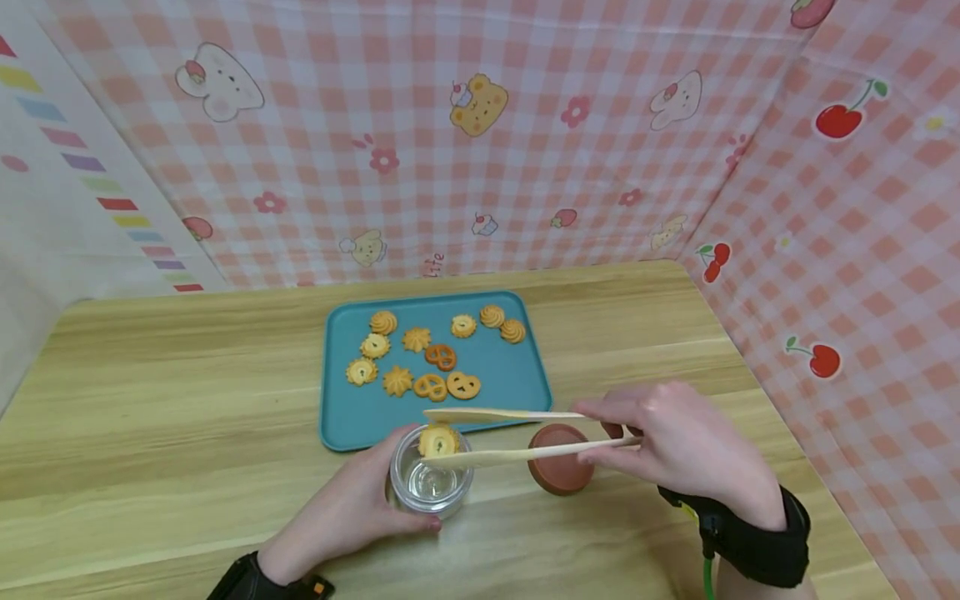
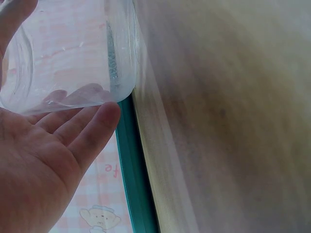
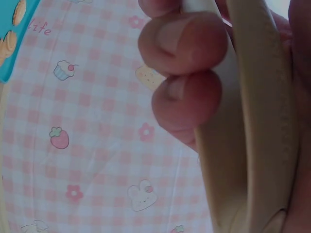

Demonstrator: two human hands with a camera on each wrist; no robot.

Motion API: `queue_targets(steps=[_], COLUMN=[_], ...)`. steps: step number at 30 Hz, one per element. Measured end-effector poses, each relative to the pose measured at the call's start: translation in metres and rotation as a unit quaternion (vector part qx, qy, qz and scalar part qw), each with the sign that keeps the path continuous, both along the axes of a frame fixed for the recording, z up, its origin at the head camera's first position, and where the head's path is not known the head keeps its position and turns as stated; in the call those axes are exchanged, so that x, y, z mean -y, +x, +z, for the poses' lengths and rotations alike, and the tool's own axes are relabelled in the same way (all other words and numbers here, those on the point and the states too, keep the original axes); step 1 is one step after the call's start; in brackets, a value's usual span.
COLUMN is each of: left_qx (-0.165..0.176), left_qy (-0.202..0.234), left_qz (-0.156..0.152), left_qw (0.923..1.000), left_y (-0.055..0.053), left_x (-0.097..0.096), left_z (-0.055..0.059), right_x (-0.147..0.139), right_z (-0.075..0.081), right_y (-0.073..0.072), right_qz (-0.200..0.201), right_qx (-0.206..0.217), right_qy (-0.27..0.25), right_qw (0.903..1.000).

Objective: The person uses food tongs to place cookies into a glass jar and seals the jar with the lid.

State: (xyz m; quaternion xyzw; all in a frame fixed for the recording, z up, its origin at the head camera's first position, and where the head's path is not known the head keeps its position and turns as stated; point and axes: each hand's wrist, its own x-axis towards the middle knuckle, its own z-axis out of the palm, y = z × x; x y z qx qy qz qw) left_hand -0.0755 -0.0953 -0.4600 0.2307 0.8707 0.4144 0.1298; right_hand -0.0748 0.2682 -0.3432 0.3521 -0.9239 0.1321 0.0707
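1. your left hand holds the clear jar, thumb along its near side and fingers wrapped around the far side; in the left wrist view those fingers lie against the clear wall.
2. your right hand pinches the wooden tongs between thumb and fingers, the two arms reaching across toward the jar.
3. the scalloped cookie sits at the mouth of the jar, by its far rim and between the tong tips; you cannot tell whether both tips press on it.
4. the brown lid lies on the counter, partly under the tongs and near your right fingers.
5. just beyond the jar is the teal tray, carrying more cookies: swirls, scalloped rounds, star shapes, two pretzels and a smiling one.
6. behind it all hangs a pink checked cloth with cartoon prints, and you wear a black band on your right wrist.
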Motion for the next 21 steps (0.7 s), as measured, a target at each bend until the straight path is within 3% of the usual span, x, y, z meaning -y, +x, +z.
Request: queue_targets(steps=[11,21], left_qx=[0.004,-0.001], left_qy=[0.000,0.000], left_qz=[0.002,-0.001], left_qw=[1.0000,1.0000], left_y=[0.001,0.000], left_x=[0.000,0.000], left_z=[0.001,0.001], right_x=[0.008,0.013], right_z=[0.000,0.000], right_y=[0.005,0.006], right_qz=[0.012,-0.001], right_qx=[-0.006,0.005], right_qy=[0.008,0.023], right_qw=[0.9999,0.9997])
